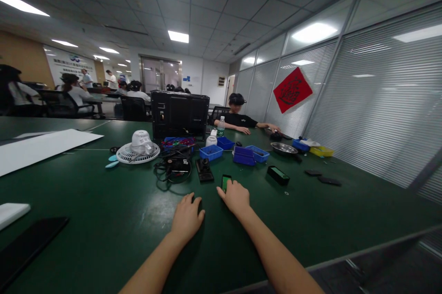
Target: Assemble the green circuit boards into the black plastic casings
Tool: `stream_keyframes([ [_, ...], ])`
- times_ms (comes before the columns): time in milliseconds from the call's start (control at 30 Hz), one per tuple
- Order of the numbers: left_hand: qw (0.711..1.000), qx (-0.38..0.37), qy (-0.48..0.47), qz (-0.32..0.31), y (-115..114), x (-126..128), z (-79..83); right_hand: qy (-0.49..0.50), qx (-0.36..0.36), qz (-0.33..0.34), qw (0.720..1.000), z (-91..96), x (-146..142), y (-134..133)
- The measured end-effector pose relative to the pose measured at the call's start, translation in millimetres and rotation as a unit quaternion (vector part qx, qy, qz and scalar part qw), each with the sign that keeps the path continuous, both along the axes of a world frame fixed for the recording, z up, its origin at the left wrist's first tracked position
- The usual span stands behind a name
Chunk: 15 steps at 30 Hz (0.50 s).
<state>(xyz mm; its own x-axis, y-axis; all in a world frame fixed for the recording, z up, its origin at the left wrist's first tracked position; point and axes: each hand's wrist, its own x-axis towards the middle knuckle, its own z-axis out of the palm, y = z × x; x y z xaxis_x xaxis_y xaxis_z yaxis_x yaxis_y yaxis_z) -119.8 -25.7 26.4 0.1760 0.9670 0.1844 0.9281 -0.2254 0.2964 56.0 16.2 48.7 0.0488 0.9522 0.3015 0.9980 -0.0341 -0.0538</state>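
Note:
My right hand (236,197) reaches forward over the green table (103,220), its fingers curled on a small dark device with a green lit face (225,182). My left hand (187,218) lies palm down on the table beside it, fingers together and slightly bent, with nothing visible in it. A black block (204,169) and a tangle of black cables (173,168) lie just beyond both hands.
A white fan head (138,149), blue bins (211,152), a metal bowl (283,148), a black box with a green top (278,175) and a big black case (179,115) sit farther back. A person sits opposite. White sheet (37,146) at left, dark phone (27,245) near left.

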Motion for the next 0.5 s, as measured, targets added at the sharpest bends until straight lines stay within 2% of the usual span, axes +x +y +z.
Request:
stream_keyframes([
  [133, 0.999, 0.019, -0.029, -0.001, 3, 0, -4.9, 0.103, 0.09, 0.044, 0.99, 3.0, 1, -1],
  [233, 0.998, 0.028, -0.053, -0.008, 4, 1, -6.9, 0.25, 0.121, 0.074, 0.958, -1.7, 9, 10],
  [300, 0.997, 0.03, -0.064, -0.013, 4, 2, -7.3, 0.356, 0.085, 0.096, 0.926, -9.0, 14, 19],
  [367, 0.997, 0.028, -0.073, -0.02, 4, 4, -7.3, 0.441, 0.01, 0.116, 0.89, -18.0, 14, 25],
  [433, 0.996, 0.029, -0.082, -0.029, 5, 5, -7.3, 0.481, -0.054, 0.137, 0.864, -26.6, 10, 28],
  [500, 0.995, 0.032, -0.092, -0.036, 5, 7, -7.6, 0.489, -0.069, 0.157, 0.856, -32.9, 3, 27],
])
